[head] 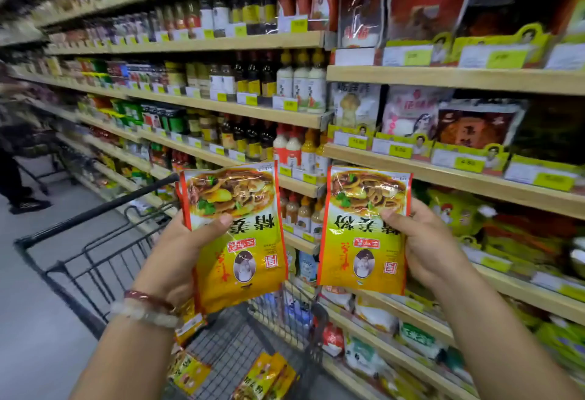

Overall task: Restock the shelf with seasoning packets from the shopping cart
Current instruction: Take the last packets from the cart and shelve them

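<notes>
Head view: your left hand (177, 247) and right hand (424, 241) each grip an upside-down yellow-orange foil seasoning packet (235, 231); turn both upright before shelving them on the wooden shelf (443, 171).

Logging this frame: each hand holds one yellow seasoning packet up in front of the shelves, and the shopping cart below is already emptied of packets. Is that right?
Not quite. The left hand and right hand each do hold a yellow packet (left packet, right packet), but the shopping cart is not emptied: the head view shows more yellow packets lying in its basket.
</notes>
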